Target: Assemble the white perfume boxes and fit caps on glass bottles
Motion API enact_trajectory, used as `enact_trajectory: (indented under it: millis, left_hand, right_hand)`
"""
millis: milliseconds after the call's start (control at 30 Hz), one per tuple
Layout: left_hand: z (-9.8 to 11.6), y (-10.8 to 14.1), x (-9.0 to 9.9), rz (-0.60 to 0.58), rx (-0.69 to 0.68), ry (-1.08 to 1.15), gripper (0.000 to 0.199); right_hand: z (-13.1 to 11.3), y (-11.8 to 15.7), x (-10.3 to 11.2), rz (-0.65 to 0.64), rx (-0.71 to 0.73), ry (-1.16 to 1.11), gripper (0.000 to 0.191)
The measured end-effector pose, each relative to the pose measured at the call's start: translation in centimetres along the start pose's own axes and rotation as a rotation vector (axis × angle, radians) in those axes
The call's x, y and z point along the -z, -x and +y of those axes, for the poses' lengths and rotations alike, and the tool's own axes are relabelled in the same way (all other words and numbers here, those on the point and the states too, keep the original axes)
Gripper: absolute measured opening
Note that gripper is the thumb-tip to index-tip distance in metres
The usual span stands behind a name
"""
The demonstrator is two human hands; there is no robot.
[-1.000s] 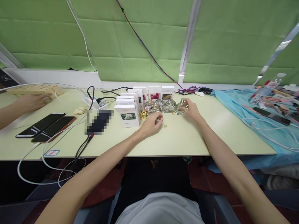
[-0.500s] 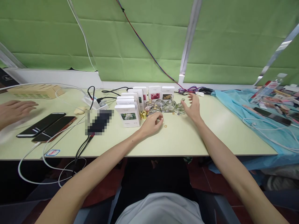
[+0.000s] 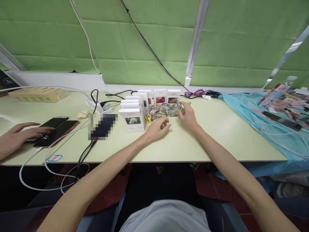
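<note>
Right hand (image 3: 189,116) part-curled at clear bottle (image 3: 173,111), right of white-flower box (image 3: 132,120), grip unclear | left hand (image 3: 156,129) curled, nearer box, contents hidden | pinch squarely, gently

Place: a shared workroom, part office, part workshop; which of these cannot be told.
Table (image 3: 154,153): long, pale and plain, a marked sticker (image 3: 55,158) at its front edge.
Boxes (image 3: 132,121): several white ones, grouped beside glass bottles (image 3: 161,113).
Power strip (image 3: 96,105): on the tabletop, near phones (image 3: 59,132).
Co-worker's hand (image 3: 24,135): at the same table.
Green sheets (image 3: 145,38): behind, crossed by a loose wire (image 3: 154,54).
Floor (image 3: 208,190): red tiles.
</note>
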State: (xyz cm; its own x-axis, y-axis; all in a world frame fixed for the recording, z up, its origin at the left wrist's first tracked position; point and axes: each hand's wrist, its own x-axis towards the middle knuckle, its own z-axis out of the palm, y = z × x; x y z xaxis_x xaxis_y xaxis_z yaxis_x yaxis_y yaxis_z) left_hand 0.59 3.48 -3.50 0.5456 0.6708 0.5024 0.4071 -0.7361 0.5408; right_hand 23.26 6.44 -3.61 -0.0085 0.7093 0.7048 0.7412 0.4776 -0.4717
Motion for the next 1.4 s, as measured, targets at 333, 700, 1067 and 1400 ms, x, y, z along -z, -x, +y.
enact_trajectory:
  millis: [333,700,1067,1400]
  left_hand:
    - [0.2,0.1,0.0,-0.185,-0.072,-0.075,0.017]
    - [0.2,0.2,-0.1,-0.117,-0.008,-0.200,0.008]
    - [0.3,0.4,0.1,-0.071,0.069,-0.388,0.011]
    - [0.0,0.2,0.0,-0.140,0.085,-0.534,0.020]
  right_hand:
    - [0.4,0.4,-0.2,-0.132,-0.053,-0.070,0.056]
    - [1.0,0.6,-0.5,-0.149,-0.010,-0.048,0.046]
    - [0.7,0.4,0.0,-0.229,-0.046,-0.051,0.048]
    - [0.3,0.3,1.2,-0.286,-0.067,-0.053,0.045]
